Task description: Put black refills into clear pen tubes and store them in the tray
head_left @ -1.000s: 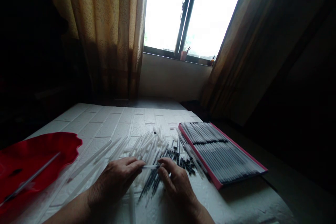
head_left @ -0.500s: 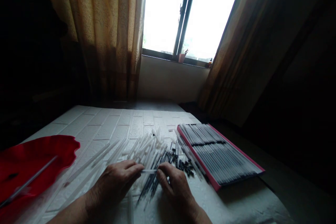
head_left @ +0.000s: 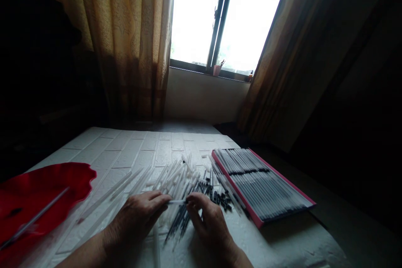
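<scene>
Between my two hands lies a thin white pen barrel [head_left: 177, 202], held level above a loose pile. My left hand [head_left: 141, 213] pinches its left end. My right hand [head_left: 210, 222] has thumb and fingers closed at the other end, where a small dark piece shows; its exact shape is hidden by the fingers. Under and beyond the hands are many white tubes [head_left: 171, 176] and thin dark rods [head_left: 179, 222] that look like pen refills. Small black caps [head_left: 221, 199] are scattered just right of my right hand.
On the right, a pink-edged box [head_left: 236, 189] holds two rows of pens [head_left: 264, 190]. A red wavy-rimmed tray [head_left: 72, 169] stands at the left with a pen-like stick [head_left: 40, 213] across it. Longer clear tubes [head_left: 106, 192] lie between tray and pile on the white brick-patterned tabletop [head_left: 119, 144].
The right fingers have shifted slightly left and up along the pen barrel, and a dark piece now shows at its right end. The left hand keeps its hold, nearly still.
</scene>
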